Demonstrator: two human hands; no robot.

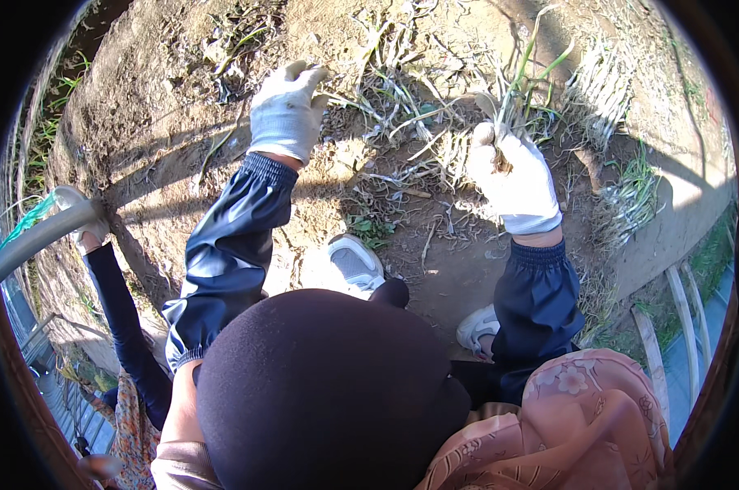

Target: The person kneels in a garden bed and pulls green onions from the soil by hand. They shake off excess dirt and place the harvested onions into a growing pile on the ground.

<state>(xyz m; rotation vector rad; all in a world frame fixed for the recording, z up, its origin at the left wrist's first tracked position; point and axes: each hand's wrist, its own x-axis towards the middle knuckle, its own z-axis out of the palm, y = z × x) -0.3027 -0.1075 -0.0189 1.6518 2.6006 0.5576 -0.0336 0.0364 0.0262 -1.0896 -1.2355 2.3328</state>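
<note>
My right hand (516,177), in a white work glove, is closed around the lower part of a scallion plant (516,92). Its green leaves point up and away from me, and brown soil or roots show at my fingers. My left hand (288,113), gloved in white too, hovers over bare soil with thumb and fingers apart and nothing visible between them. Between the hands lie loose scallion stalks and dry leaves (400,110). Right of my right hand, a row of white-stemmed scallions (602,92) rests on the soil.
Another scallion bunch (636,190) lies at the right. A grey pipe (50,236) crosses at left, beside a co-worker's gloved hand (93,229) and dark sleeve (124,324). Pale curved slats (682,324) stand at lower right. My shoe (354,263) is on the soil near a leafy weed (372,229).
</note>
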